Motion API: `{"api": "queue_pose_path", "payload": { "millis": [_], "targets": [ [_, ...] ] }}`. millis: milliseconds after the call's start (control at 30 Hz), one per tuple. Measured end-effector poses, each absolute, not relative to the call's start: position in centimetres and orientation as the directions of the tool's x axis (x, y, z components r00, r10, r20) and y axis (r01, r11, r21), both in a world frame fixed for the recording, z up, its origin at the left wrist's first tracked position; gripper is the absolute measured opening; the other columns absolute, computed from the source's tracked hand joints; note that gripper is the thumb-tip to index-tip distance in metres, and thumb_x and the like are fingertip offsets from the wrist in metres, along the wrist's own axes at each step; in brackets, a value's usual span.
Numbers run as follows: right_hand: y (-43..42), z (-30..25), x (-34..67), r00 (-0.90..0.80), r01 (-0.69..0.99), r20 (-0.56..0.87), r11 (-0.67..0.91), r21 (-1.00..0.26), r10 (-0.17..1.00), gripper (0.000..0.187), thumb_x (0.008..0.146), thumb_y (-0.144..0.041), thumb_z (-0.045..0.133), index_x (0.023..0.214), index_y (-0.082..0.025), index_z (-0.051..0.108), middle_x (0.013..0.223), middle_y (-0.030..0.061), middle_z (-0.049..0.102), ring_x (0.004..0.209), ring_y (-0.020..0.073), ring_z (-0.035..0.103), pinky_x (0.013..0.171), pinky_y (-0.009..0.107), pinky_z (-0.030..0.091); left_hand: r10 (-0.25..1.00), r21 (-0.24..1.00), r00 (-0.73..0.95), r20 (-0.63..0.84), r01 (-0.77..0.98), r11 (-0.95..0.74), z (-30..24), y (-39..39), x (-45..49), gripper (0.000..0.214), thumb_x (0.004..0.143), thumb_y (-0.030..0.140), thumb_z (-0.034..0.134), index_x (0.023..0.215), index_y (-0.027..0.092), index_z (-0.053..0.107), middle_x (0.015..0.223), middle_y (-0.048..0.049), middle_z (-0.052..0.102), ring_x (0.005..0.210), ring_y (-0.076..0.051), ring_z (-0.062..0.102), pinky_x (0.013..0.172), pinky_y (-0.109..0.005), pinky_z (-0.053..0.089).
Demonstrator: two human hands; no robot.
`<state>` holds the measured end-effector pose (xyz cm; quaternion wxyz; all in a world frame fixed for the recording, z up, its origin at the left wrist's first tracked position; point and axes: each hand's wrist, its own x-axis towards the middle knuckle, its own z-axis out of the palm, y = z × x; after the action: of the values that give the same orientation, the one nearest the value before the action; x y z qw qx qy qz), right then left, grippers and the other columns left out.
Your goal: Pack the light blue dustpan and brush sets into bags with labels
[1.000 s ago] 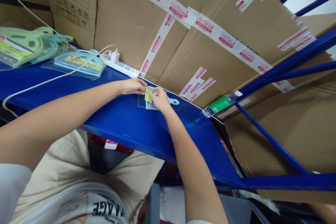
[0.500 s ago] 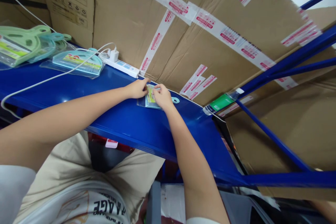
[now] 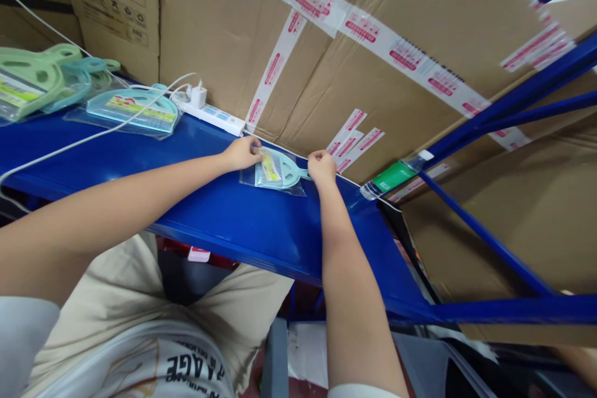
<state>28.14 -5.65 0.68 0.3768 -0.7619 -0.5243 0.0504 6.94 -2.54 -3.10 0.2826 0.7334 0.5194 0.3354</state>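
A small light-blue dustpan (image 3: pixel 288 172) with a yellow-green label, in a clear plastic bag, lies on the blue shelf (image 3: pixel 224 205). Its handle points right. My left hand (image 3: pixel 243 153) is closed at the upper left edge of the bag, with thumb and finger pinched there. At the other end my right hand (image 3: pixel 321 166) is closed over the tip of the handle and covers it; whether it grips the handle itself or the bag around it is hidden.
More bagged dustpans, one light blue (image 3: pixel 133 106) and several in green (image 3: pixel 32 81) and blue, lie at the left. A white power strip (image 3: pixel 209 115) with cables runs along the cardboard (image 3: pixel 224 31). A green-labelled bottle (image 3: pixel 396 175) leans by the blue frame at the right.
My right hand has moved right, from over the dustpan's label to its handle end, uncovering the dustpan's body. My left hand has stayed by the bag's left edge.
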Motion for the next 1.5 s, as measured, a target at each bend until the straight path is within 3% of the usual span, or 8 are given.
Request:
{"api": "queue_pose_path", "payload": {
  "millis": [133, 367, 700, 833, 1067, 1233, 1500],
  "targets": [
    [-5.4, 0.5, 28.0, 0.424, 0.769, 0.322, -0.148, -0.622, 0.846, 0.009, 0.081, -0.016, 0.056, 0.077, -0.021, 0.062, 0.091, 0.0067, 0.075, 0.093, 0.0220, 0.068, 0.089, 0.031, 0.051, 0.978, 0.887, 0.167, 0.124, 0.424, -0.185, -3.1, -1.9, 7.2, 0.033, 0.077, 0.011, 0.073, 0.107, 0.018, 0.061, 0.072, 0.0029, 0.065, 0.068, -0.015, 0.064, 0.072, -0.030, 0.051],
    [-5.0, 0.2, 29.5, 0.486, 0.752, 0.321, -0.202, -0.628, 0.813, 0.009, 0.082, -0.016, 0.058, 0.085, -0.021, 0.064, 0.097, 0.0066, 0.075, 0.099, 0.0216, 0.069, 0.091, 0.030, 0.049, 0.946, 0.909, 0.318, 0.065, 0.373, -0.188, -2.4, -2.4, 7.2, 0.047, 0.074, 0.004, 0.073, 0.116, 0.017, 0.055, 0.064, 0.0075, 0.061, 0.056, -0.011, 0.055, 0.062, -0.027, 0.045],
    [-4.2, -0.7, 31.3, 0.500, 0.749, 0.237, -0.278, -0.602, 0.833, 0.014, 0.083, -0.018, 0.058, 0.095, -0.021, 0.065, 0.109, 0.0093, 0.074, 0.110, 0.0243, 0.067, 0.095, 0.032, 0.049, 0.949, 0.722, 0.312, 0.050, 0.645, -0.250, -1.0, -1.9, 8.8, 0.065, 0.075, 0.015, 0.074, 0.136, 0.015, 0.052, 0.072, 0.0023, 0.066, 0.066, -0.018, 0.065, 0.069, -0.029, 0.049],
    [-3.7, -1.3, 31.5, 0.483, 0.733, 0.181, -0.283, -0.619, 0.857, 0.013, 0.080, -0.019, 0.059, 0.092, -0.022, 0.064, 0.105, 0.0084, 0.074, 0.104, 0.0242, 0.068, 0.095, 0.033, 0.050, 0.942, 0.690, 0.325, 0.081, 0.664, -0.288, -1.2, -2.0, 9.2, 0.064, 0.079, 0.016, 0.068, 0.141, 0.014, 0.049, 0.077, -0.0010, 0.070, 0.070, -0.020, 0.067, 0.072, -0.030, 0.050],
    [-3.7, -1.4, 30.4, 0.459, 0.713, 0.165, -0.252, -0.654, 0.873, 0.010, 0.076, -0.019, 0.061, 0.085, -0.023, 0.061, 0.108, 0.0083, 0.073, 0.106, 0.0240, 0.066, 0.094, 0.032, 0.050, 0.902, 0.594, 0.382, 0.200, 0.685, -0.422, -2.1, -1.7, 9.1, 0.059, 0.083, 0.015, 0.058, 0.141, 0.017, 0.046, 0.103, -0.0081, 0.075, 0.099, -0.023, 0.070, 0.088, -0.032, 0.051],
    [-4.0, -1.3, 29.9, 0.461, 0.681, 0.134, -0.254, -0.687, 0.877, 0.014, 0.074, -0.021, 0.059, 0.087, -0.022, 0.063, 0.103, 0.0062, 0.073, 0.104, 0.0232, 0.065, 0.094, 0.033, 0.050, 0.883, 0.530, 0.424, 0.202, 0.711, -0.462, -1.7, -2.2, 9.1, 0.061, 0.083, 0.011, 0.053, 0.143, 0.015, 0.043, 0.099, -0.0095, 0.074, 0.098, -0.025, 0.070, 0.088, -0.034, 0.050],
    [-3.5, -1.9, 30.3, 0.450, 0.663, 0.125, -0.237, -0.710, 0.884, 0.009, 0.073, -0.020, 0.061, 0.082, -0.024, 0.058, 0.096, 0.0037, 0.071, 0.095, 0.0206, 0.065, 0.086, 0.029, 0.051, 0.884, 0.516, 0.417, 0.212, 0.720, -0.464, -1.5, -3.1, 9.1, 0.062, 0.079, 0.015, 0.062, 0.139, 0.015, 0.047, 0.095, -0.0100, 0.073, 0.101, -0.029, 0.069, 0.088, -0.035, 0.050]
  ]
}}
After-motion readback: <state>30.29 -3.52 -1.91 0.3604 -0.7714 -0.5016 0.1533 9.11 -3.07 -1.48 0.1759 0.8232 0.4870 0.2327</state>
